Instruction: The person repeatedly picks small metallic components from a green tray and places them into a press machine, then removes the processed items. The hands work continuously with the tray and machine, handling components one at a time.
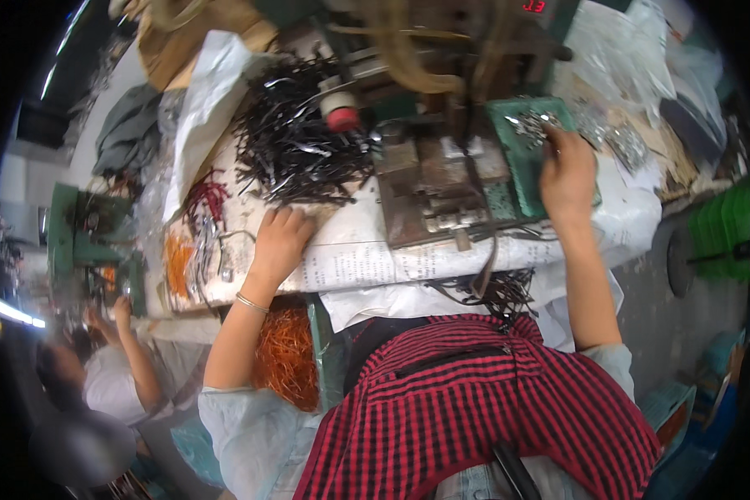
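Observation:
My left hand (pixel 283 243) rests on the paper-covered table, loosely bent fingers a little apart and pointing down. It lies just below a heap of black flat strips (pixel 296 137); nothing shows in it. My right hand (pixel 568 171) reaches over a green tray (pixel 522 179) on the right, its fingertips closed among small shiny metal pieces (pixel 535 125). Whatever they pinch is hidden. Between my hands sits a metal machine bed (pixel 408 179) with a clamp-like block, under the machine's head. A dark strip (pixel 485 271) hangs down from the bed over the table's front edge.
A red-and-white knob (pixel 340 112) stands beside the black heap. Red strips (pixel 205 196) and orange strips (pixel 177 262) lie at the left; more orange strips (pixel 287 358) fill a container below. Another person (pixel 112 367) works by a green machine (pixel 87 237). Green crates (pixel 723 229) stand right.

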{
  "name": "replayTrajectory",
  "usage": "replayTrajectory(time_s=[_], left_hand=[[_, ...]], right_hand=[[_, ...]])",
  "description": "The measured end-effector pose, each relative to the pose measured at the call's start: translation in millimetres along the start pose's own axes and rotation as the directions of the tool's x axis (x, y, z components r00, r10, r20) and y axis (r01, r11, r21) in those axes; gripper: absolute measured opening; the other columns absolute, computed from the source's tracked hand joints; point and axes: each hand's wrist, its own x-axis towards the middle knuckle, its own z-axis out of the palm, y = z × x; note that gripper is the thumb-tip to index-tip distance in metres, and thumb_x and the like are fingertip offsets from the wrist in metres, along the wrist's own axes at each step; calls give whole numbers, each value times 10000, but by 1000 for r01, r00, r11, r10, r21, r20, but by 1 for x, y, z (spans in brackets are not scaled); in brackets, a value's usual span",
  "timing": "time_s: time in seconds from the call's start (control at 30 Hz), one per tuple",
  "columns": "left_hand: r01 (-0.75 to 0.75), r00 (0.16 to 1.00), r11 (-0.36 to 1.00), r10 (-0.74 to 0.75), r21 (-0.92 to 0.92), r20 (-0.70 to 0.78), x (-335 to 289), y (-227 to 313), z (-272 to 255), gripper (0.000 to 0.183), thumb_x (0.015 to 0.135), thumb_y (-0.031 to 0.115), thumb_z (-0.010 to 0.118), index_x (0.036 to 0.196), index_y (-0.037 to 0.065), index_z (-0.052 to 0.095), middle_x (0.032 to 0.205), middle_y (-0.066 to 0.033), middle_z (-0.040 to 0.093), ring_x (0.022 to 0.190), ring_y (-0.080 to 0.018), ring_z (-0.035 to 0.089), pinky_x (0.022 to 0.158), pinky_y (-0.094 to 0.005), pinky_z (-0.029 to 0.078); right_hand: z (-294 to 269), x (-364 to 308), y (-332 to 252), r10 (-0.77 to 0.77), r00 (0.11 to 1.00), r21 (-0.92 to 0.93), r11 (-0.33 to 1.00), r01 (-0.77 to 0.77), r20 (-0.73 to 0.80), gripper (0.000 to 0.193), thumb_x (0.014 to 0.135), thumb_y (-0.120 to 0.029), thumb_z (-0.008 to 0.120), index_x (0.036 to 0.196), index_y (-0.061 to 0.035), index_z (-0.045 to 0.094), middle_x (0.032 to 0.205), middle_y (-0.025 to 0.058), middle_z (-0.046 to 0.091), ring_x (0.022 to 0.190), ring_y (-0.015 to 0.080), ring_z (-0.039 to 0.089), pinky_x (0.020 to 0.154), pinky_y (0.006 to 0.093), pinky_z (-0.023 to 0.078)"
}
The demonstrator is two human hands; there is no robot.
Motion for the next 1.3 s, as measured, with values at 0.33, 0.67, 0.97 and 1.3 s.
replayTrajectory(time_s=[0.33, 0.67, 0.97, 1.3], left_hand=[[518, 738, 795, -602, -317, -304, 2, -7, 28, 94, 845, 42, 671, 921, 57, 618, 832, -150, 636, 750, -379, 615, 658, -444, 481], [-72, 361, 422, -834, -904, -418, 120, 66, -60, 66, 1011, 22, 673, 1047, -34, 671, 950, -58, 698, 795, -96, 616, 688, -230, 533], [-285, 313, 155, -918, -946, -245, 135, 80, -55, 79, 1041, 44, 602, 1060, -31, 619, 1013, -151, 700, 859, -175, 684, 630, -289, 618], [-473, 433, 535, -551, -700, -713, 164, 103, -147, 59, 955, -53, 660, 1012, -37, 656, 941, -206, 722, 735, -239, 717, 620, -326, 640]], right_hand=[[-60, -60, 12, 243, 964, -122, 959, -256, -112, 125, 860, -58, 727, 972, -79, 779, 867, 89, 693, 876, 301, 652, 768, 412, 505], [-51, 13, -65, 236, 908, 697, 584, -416, 345, 132, 916, -32, 717, 1039, 4, 748, 1032, 56, 755, 981, 124, 676, 875, 287, 518], [-8, 29, -107, 274, 933, 865, 379, -329, 235, 382, 895, 20, 722, 1245, 14, 570, 1148, 84, 702, 1033, 157, 668, 944, 297, 502], [-50, 28, -139, 236, 916, 851, 348, -392, 326, 558, 891, -10, 684, 1417, 14, 497, 1126, 185, 733, 1123, 283, 705, 946, 382, 543]])
